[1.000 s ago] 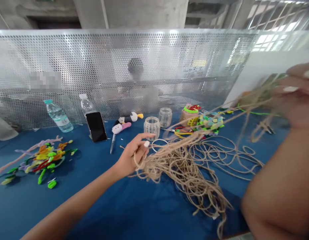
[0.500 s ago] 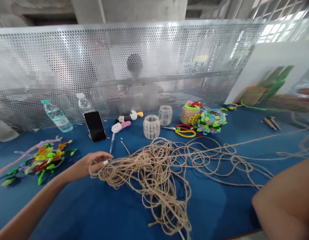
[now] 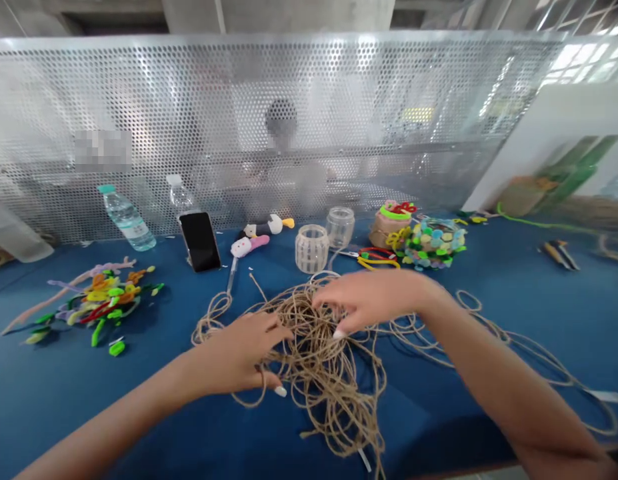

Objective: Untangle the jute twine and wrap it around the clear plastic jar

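Where the left hand (image 3: 239, 350) and the right hand (image 3: 373, 303) meet, a loose tangle of jute twine (image 3: 319, 373) lies on the blue worktop (image 3: 49, 413), directly beneath the fingers. Left fingers (image 3: 269, 327) curve over the strands; right fingers (image 3: 339, 313) spread and dip in from above. Whether either set pinches twine cannot be told. The twine should prove light, soft and rough, apt to snag on itself; its outer loops look the easiest hold. Beyond the fingertips stand a ribbed glass jar (image 3: 312, 249), a smaller clear jar (image 3: 340, 227) and yellow-handled scissors (image 3: 376, 259). Left of the fingers lie pipe cleaner shapes (image 3: 101, 307) and a propped smartphone (image 3: 199, 241). A perforated metal panel (image 3: 289, 100) rises along the worktop's far edge.
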Motion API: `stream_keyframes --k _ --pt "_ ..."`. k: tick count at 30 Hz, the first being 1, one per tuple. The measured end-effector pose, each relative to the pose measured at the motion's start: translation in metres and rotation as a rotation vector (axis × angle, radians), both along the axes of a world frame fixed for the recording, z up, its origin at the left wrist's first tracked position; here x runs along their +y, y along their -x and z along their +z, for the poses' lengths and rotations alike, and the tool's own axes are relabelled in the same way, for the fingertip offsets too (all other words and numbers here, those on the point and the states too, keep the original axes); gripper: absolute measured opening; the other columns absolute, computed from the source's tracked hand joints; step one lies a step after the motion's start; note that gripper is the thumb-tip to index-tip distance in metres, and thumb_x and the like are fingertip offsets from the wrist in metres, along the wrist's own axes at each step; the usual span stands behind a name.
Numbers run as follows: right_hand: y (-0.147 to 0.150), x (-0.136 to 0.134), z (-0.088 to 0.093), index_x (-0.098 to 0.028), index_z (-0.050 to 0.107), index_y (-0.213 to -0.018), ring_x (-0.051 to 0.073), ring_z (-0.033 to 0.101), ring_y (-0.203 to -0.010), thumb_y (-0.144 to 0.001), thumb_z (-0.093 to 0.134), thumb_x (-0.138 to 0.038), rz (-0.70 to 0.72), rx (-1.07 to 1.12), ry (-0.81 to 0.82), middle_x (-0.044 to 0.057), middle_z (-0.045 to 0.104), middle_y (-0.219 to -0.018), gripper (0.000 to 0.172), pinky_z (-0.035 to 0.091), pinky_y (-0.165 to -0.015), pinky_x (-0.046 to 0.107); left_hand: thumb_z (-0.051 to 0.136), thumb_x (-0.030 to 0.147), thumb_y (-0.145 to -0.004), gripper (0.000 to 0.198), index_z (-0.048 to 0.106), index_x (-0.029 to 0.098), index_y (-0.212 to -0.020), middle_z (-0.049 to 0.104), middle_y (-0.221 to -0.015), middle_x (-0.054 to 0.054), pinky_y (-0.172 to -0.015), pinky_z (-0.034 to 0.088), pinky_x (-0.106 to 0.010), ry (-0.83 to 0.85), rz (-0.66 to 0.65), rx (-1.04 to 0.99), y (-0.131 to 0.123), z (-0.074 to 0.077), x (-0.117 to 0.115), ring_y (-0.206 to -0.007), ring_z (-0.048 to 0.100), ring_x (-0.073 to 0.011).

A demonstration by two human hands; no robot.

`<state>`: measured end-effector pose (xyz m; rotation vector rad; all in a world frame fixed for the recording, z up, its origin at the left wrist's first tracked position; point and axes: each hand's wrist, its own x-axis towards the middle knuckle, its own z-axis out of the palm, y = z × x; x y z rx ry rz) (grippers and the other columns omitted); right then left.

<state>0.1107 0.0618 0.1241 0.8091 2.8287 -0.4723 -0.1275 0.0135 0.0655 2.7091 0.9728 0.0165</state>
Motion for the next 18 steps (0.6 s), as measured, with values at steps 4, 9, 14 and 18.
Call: stream_keyframes --k 4,9,14,18 --pt "0.044 -0.015 -0.032 -0.013 0.063 -0.078 0.015 0.050 -0.061 -0.076 0.058 -0.043 0.107 0.061 -0.122 0.004 0.060 -0.068 0.030 0.029 -0.053 0.026 0.044 0.015 -0.086 0.012 0.057 0.017 -0.088 0.056 -0.086 -0.005 -0.075 0.041 -0.035 -0.107 0.046 -0.050 0.009 -0.018 -0.003 -0.082 0.053 -0.0200" --pt "0.047 -0.008 -0.034 -0.014 0.059 -0.061 0.009 0.045 -0.057 -0.082 0.050 -0.019 0.102 0.158 -0.029 0.001 0.056 -0.061 0.023 0.031 -0.057 0.024 0.036 0.019 -0.091 0.014 0.049 0.018 -0.088 0.052 -0.087 -0.003 -0.068 0.040 -0.025 -0.137 0.228 -0.462 0.016 -0.004 -0.003 -0.077 0.050 -0.0132" --pt "-0.003 0.000 0.015 -0.015 0.058 -0.068 0.007 0.046 -0.056 -0.093 0.035 -0.034 -0.021 0.440 0.200 0.000 0.056 -0.063 0.039 0.035 -0.056 0.022 0.043 0.028 -0.089 0.014 0.053 0.019 -0.085 0.056 -0.071 0.001 -0.053 0.038 -0.020 -0.019 0.381 -0.622 0.024 -0.002 -0.001 -0.058 0.050 -0.0095" --pt "-0.068 0.002 0.045 -0.016 0.054 -0.062 0.006 0.045 -0.054 -0.087 0.040 -0.051 -0.503 0.753 -0.191 0.001 0.054 -0.060 0.045 0.037 -0.055 0.024 0.050 0.034 -0.083 0.020 0.051 0.017 -0.073 0.061 -0.065 -0.001 -0.055 0.042 -0.022 -0.012 0.612 -0.815 0.038 -0.004 0.005 -0.059 0.055 -0.0117"
